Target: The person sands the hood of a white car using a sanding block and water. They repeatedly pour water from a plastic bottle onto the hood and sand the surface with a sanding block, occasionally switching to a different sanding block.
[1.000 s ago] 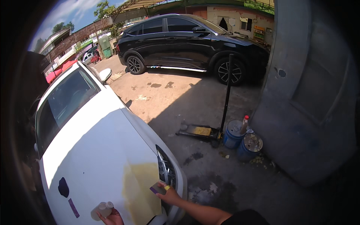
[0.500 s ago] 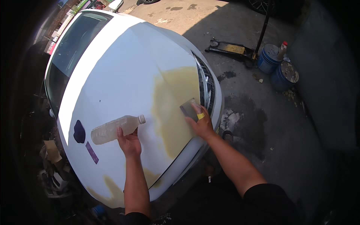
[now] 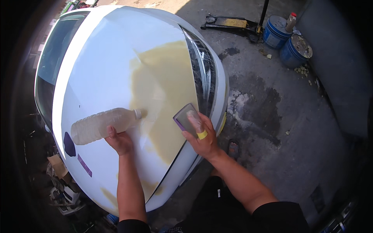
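Observation:
My left hand [image 3: 119, 143] is wrapped round a clear ribbed plastic bottle [image 3: 91, 126] of cloudy liquid, tipped on its side above a white car hood [image 3: 105, 73]. Its white cap end points right, toward a yellowish-tan patch [image 3: 163, 77] on the hood. My right hand [image 3: 208, 141] grips a flat grey sanding block [image 3: 182, 115] with a purple lower edge, at the patch's edge near the headlight [image 3: 204, 70]. Whether the block touches the hood I cannot tell. One right finger wears a pale wrap with yellow tape [image 3: 202, 134].
A dark purple sheet [image 3: 69, 144] and a purple strip [image 3: 84, 165] lie on the hood at left. Beyond the car stand a floor jack [image 3: 229, 24] and two blue buckets [image 3: 276, 33], one holding up a red-capped bottle [image 3: 290, 22]. Car parts [image 3: 66, 198] clutter the floor at left.
The view has shifted, so the car sits farther left. The sanding block is now tilted, showing its purple edge. Both hands keep their holds; the bottle remains tipped sideways.

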Demonstrator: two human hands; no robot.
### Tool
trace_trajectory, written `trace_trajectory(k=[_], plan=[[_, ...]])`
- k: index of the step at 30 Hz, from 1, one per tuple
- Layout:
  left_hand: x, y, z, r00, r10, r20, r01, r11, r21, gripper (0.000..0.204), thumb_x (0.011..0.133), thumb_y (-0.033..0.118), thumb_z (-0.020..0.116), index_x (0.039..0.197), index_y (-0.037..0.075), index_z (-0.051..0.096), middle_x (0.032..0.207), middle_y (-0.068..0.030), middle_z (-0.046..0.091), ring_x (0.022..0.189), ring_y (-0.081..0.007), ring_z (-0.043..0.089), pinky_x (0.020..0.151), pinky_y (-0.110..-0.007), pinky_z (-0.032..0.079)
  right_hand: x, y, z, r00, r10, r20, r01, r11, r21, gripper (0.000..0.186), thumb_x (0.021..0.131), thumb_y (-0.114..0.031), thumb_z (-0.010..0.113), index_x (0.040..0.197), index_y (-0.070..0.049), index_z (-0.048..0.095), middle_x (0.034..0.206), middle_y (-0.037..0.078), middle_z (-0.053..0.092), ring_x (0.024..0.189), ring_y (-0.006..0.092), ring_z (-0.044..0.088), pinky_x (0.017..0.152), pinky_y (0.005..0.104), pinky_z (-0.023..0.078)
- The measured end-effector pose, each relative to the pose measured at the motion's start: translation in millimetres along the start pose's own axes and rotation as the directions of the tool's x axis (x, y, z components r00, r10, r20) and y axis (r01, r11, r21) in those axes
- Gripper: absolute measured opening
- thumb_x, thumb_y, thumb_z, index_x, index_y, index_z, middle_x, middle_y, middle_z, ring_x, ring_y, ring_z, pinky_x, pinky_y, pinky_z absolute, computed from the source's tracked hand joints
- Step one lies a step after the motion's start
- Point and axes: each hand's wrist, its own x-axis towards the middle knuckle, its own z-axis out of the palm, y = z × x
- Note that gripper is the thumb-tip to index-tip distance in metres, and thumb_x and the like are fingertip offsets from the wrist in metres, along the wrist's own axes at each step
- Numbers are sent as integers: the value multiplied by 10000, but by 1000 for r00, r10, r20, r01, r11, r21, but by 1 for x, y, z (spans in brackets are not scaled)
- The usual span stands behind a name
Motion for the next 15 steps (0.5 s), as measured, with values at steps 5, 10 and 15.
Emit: trace_trajectory(k=[5,10,15], plan=[[1,4,-7,999,-37,-39,37,999,1,668,939,510,580,1367,16,440,1320,-130,537,1224,-289,535,1063,-455,433,60,15,7,996,-71,-48,68,996,-61,556,841,-221,776,1331,-56,573,1208,161,633,1214,350,532,1035,424,432],[-2,2,-2,996,-57,-75,55,998,-23,641,956,491,558,1377,22,442,1351,-127,528,1256,-289,523,1073,-460,425,38,17,4,995,-78,-70,74,996,-57,608,832,-195,783,1373,-81,529,1243,166,627,1216,354,529,1019,438,436],[0,0,-2,999,-14,31,14,1000,9,579,989,441,524,1373,13,455,1344,-135,543,1249,-294,532,1078,-462,425,-33,2,-7,996,-77,-50,80,996,47,622,830,-194,783,1380,-80,515,1239,163,635,1208,362,529,1017,443,436]])
